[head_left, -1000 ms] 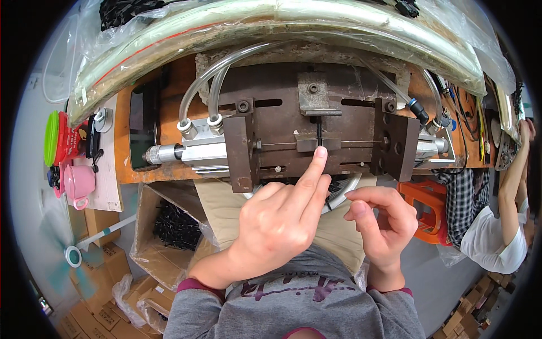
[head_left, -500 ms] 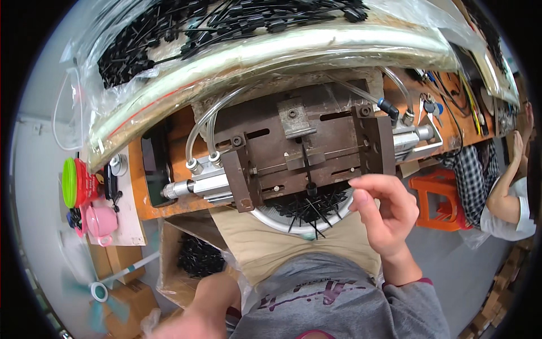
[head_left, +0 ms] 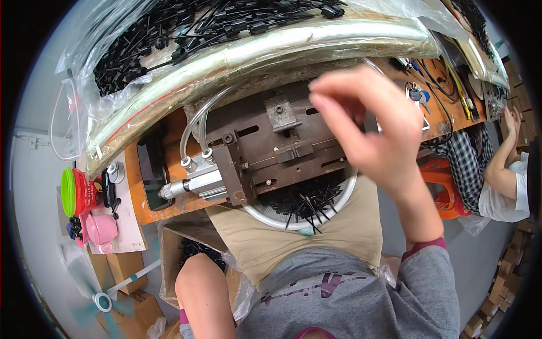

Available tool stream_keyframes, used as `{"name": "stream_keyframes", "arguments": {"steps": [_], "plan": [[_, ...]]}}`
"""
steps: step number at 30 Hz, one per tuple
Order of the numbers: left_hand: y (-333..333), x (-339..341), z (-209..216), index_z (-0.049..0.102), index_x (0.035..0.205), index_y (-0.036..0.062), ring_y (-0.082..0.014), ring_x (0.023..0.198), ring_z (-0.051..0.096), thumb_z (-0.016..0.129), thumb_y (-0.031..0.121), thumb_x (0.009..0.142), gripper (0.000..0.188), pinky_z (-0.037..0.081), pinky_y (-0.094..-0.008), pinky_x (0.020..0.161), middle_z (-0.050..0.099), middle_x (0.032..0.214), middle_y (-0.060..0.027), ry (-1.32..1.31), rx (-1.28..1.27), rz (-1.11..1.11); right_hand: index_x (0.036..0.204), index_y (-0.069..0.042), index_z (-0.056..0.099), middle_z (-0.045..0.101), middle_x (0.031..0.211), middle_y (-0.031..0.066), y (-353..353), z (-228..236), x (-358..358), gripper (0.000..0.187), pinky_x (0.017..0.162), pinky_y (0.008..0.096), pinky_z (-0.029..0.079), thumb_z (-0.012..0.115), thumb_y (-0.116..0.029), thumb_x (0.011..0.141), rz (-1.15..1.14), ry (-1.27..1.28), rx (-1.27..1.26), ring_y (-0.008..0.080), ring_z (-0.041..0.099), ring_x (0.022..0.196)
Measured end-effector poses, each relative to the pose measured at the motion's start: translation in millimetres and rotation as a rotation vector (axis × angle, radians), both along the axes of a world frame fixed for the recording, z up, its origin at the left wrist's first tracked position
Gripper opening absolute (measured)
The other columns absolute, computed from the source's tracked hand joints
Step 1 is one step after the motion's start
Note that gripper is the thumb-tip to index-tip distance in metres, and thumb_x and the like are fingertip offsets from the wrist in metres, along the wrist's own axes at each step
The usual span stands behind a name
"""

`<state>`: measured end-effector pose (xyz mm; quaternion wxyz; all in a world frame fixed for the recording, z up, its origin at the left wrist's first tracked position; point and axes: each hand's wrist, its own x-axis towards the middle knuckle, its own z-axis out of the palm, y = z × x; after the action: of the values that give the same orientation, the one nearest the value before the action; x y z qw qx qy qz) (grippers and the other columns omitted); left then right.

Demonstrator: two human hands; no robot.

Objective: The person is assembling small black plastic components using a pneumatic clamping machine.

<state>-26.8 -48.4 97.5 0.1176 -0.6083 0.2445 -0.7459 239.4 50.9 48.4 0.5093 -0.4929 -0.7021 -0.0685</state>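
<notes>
The head view looks down on a brown metal press fixture (head_left: 282, 150) bolted to an orange bench (head_left: 148, 195), with the right hand (head_left: 375, 121) raised over the fixture's right half. Its grip is loosely curled, the fingers (head_left: 333, 90) drawn near one another and pointing left and slightly away from the body; motion blur hides whether anything thin is pinched between them, so I cannot tell if the grip holds a part. The fixture's long axis runs left to right, tilted up toward the right, and its central slot and small block (head_left: 293, 153) lie just below and to the left of the fingertips, nearer the body. A white bowl (head_left: 265, 216) of black plastic pieces (head_left: 307, 198) sits on the lap directly under the fixture's near edge, below the right wrist. The left forearm (head_left: 206, 296) reaches down toward a bag-lined cardboard box (head_left: 175, 248) of more black parts beside the left leg; that hand is out of view, well apart from the fixture. The right hand is clearly the nearer one to the slot.
</notes>
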Motion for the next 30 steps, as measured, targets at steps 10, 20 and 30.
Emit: {"name": "stream_keyframes", "arguments": {"steps": [10,20,30], "plan": [[-3,-2,7,0.042,0.143,0.0035,-0.032,0.14,0.026,0.054,0.026,0.098,0.052,0.02,-0.0565,0.112,0.039,0.147,-0.0152,-0.073,-0.022,-0.004,0.079,0.001,0.067,0.058,0.084,0.0135,91,41,16,0.006,0.073,0.0412,0.05,0.062,-0.001,0.076,-0.131,-0.574,-0.045,0.0304,0.059,0.086],[-5,1,18,0.042,0.143,0.0051,-0.0308,0.139,0.028,0.054,0.027,0.098,0.052,0.021,-0.0558,0.111,0.04,0.145,-0.0143,-0.103,-0.024,0.003,0.087,0.002,0.072,0.065,0.095,0.0175,124,78,16,0.018,0.084,0.041,0.051,0.062,0.0,0.072,-0.012,-0.894,-0.499,0.0336,0.063,0.093],[-5,0,20,0.042,0.144,0.0067,-0.0296,0.137,0.03,0.054,0.028,0.098,0.052,0.022,-0.0552,0.11,0.042,0.144,-0.0134,-0.124,-0.021,-0.006,0.083,0.005,0.061,0.061,0.086,0.0147,112,89,26,0.019,0.075,0.0379,0.049,0.069,-0.011,0.085,0.054,-0.659,-0.522,0.028,0.058,0.08]]}}
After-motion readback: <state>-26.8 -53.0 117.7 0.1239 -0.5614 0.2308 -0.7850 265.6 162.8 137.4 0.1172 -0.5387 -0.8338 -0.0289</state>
